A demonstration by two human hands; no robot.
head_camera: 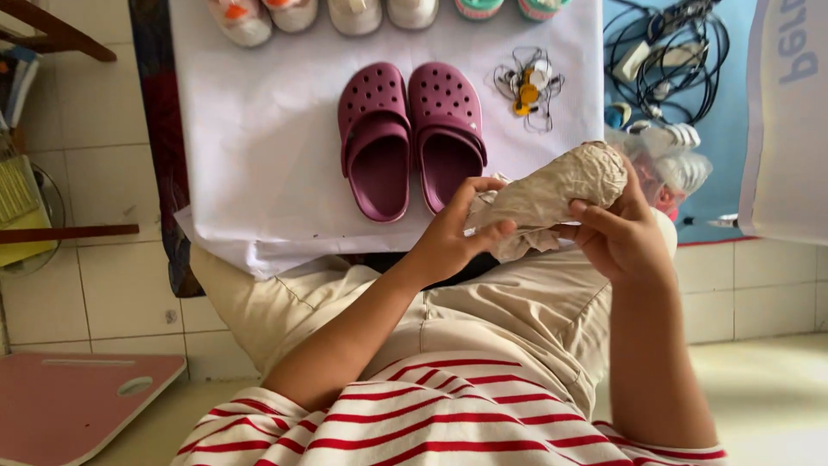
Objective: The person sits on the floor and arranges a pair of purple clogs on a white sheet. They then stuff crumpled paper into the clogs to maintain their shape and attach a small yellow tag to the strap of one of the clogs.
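We hold the crumpled paper wad in 2 hands above our lap, its long axis rising toward the right. Our right hand wraps its far end; our left hand pinches the near, loose end beside the purple clogs.

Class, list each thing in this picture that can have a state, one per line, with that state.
Crumpled paper: wadded, held in both hands.
Left hand: gripping the paper.
Right hand: gripping the paper.
Purple clogs: paired, side by side on the white sheet.
Cables: tangled.
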